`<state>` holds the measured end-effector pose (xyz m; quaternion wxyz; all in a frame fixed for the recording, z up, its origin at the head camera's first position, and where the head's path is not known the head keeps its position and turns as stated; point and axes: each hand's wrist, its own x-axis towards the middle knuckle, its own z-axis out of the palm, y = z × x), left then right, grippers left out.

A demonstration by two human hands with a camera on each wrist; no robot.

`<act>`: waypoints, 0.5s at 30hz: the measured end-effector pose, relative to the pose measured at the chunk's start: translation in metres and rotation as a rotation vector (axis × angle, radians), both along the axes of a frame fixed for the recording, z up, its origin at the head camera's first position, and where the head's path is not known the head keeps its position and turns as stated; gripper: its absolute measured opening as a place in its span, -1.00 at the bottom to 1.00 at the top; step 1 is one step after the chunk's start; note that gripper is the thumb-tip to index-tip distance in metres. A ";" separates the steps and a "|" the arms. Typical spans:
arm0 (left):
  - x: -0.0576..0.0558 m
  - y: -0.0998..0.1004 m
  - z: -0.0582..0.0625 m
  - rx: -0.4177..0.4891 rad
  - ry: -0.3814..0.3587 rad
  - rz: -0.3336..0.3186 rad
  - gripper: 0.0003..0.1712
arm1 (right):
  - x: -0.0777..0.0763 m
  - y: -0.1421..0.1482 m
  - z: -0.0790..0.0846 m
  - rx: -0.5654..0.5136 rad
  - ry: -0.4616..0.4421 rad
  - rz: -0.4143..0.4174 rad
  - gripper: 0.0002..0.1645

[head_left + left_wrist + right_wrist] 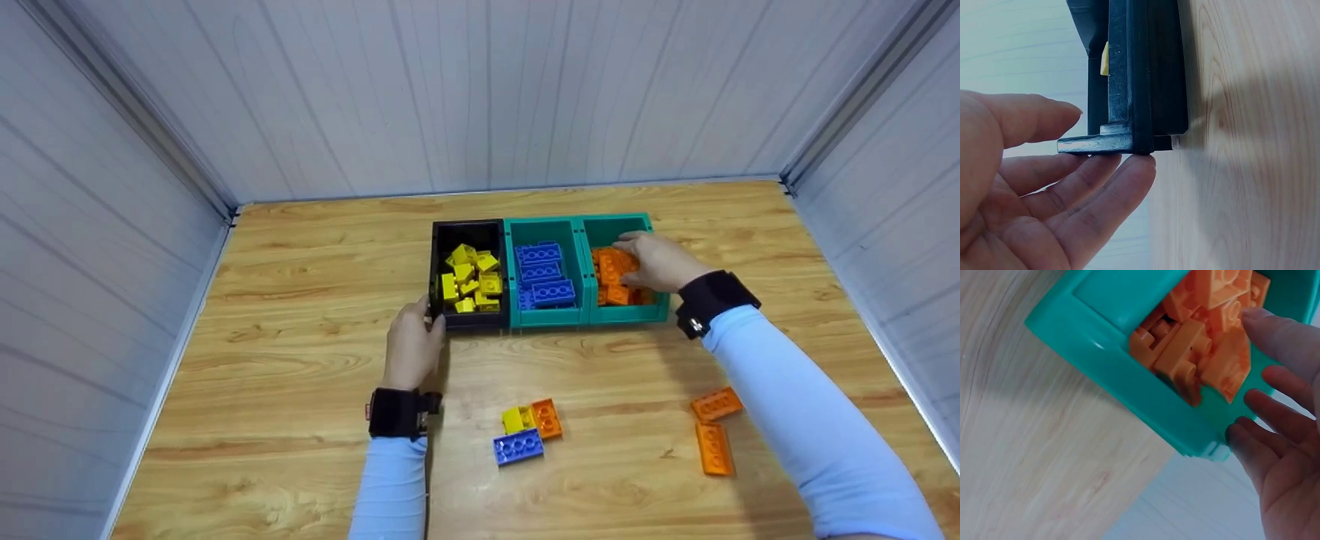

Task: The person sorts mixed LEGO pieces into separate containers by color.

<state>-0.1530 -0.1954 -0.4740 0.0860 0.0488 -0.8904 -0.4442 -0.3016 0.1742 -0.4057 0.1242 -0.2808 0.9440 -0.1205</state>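
My left hand [411, 341] grips the near left corner of a black bin [469, 320] holding yellow toy bricks [464, 274]. In the left wrist view, fingertips touch the bin's outer side [1139, 112], with the thumb across the corner. My right hand [660, 261] is at the right-hand teal bin [626, 315], which contains orange toy bricks [611, 266]. Its thumb reaches over the bricks, fingers spread along the bin's rim [1216, 451] in the right wrist view. Between these stands another teal bin [546, 319] with blue bricks [553, 291].
Nearer on the wooden table [300, 360] lie a loose yellow brick [516, 420], an orange brick [547, 418] and a blue brick [518, 447] close together. Two orange bricks [715, 448] lie beside my right forearm. Pale panel walls [465, 97] enclose the table's back and sides.
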 end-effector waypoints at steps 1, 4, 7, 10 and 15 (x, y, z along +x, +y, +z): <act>0.000 0.000 0.000 -0.001 0.002 0.000 -0.44 | 0.002 0.001 0.002 -0.011 0.009 0.000 -0.28; -0.001 0.000 0.000 -0.005 0.005 0.000 -0.45 | 0.013 0.000 0.007 -0.042 0.042 -0.007 -0.29; -0.001 0.001 -0.001 -0.015 0.003 0.007 -0.45 | 0.028 -0.003 0.012 -0.073 0.106 0.010 -0.31; -0.001 0.001 -0.002 -0.033 0.000 0.010 -0.44 | 0.048 -0.009 0.013 -0.127 0.158 0.044 -0.32; -0.001 0.001 -0.002 -0.046 0.009 0.014 -0.46 | 0.087 -0.024 0.001 -0.196 0.181 0.111 -0.32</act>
